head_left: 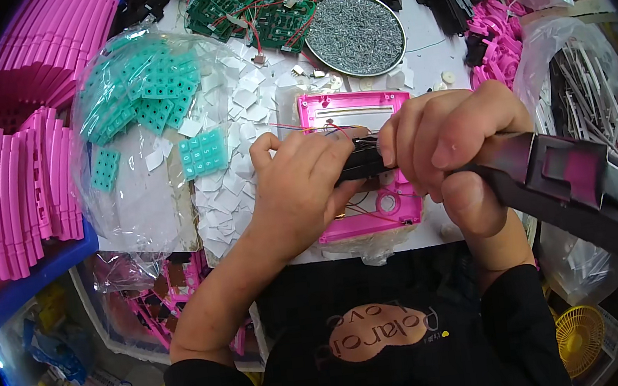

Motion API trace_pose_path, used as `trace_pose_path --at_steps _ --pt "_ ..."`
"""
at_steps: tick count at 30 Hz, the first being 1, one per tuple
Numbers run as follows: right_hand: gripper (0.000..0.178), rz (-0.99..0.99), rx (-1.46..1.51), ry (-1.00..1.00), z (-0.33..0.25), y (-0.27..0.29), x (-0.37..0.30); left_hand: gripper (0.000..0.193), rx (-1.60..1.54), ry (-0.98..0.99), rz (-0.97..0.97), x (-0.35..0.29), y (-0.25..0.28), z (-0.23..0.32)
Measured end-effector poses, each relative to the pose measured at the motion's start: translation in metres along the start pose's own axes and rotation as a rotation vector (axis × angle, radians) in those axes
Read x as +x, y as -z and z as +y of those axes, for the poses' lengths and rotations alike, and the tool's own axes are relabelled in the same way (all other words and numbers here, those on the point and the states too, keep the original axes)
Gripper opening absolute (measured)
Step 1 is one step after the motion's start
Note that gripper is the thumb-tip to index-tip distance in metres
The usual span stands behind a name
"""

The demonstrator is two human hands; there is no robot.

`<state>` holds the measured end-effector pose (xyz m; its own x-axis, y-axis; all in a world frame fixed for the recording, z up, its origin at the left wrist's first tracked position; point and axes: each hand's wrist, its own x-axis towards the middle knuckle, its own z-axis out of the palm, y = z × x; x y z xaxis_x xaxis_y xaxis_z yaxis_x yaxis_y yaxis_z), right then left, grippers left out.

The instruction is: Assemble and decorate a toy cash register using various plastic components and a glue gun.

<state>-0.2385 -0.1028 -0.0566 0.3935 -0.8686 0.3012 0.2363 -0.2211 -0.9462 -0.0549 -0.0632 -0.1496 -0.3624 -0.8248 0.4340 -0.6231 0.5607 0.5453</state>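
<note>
A pink plastic casing (362, 226) with thin wires, a speaker-like ring and a slotted upper strip lies in front of me. My left hand (295, 175) reaches in from the left, its fingers closed around a black plastic part (363, 164) over the casing's middle. Beside it, my right hand (463, 141) is wrapped round a dark power tool (583, 188), which looks like an electric screwdriver. The tool's thick body sticks out to the right, close to the camera. Its working tip is hidden behind my fingers and the black part.
Beyond the casing stand a round tray of small screws (354, 34) and a heap of wired green circuit boards (250, 9). Left are teal rubber keypads (141, 90), scattered white squares (223, 210) and stacked pink casings (19, 188). Right are pink strips (494, 12) and a bag of metal strips (584, 100).
</note>
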Motion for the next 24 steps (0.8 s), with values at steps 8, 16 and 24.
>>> trace_pose_path --at_steps 8,16,24 --pt "0.037 -0.149 -0.32 0.021 -0.004 -0.001 0.008 0.042 0.079 -0.09 0.043 0.0 0.001 -0.001" --pt "0.092 -0.277 -0.168 0.056 0.026 0.045 -0.002 0.044 0.022 -0.024 0.039 0.004 0.001 -0.005" --pt "0.047 -0.331 -0.809 -0.014 0.033 0.075 -0.02 0.075 -0.184 0.15 0.174 -0.005 -0.011 -0.018"
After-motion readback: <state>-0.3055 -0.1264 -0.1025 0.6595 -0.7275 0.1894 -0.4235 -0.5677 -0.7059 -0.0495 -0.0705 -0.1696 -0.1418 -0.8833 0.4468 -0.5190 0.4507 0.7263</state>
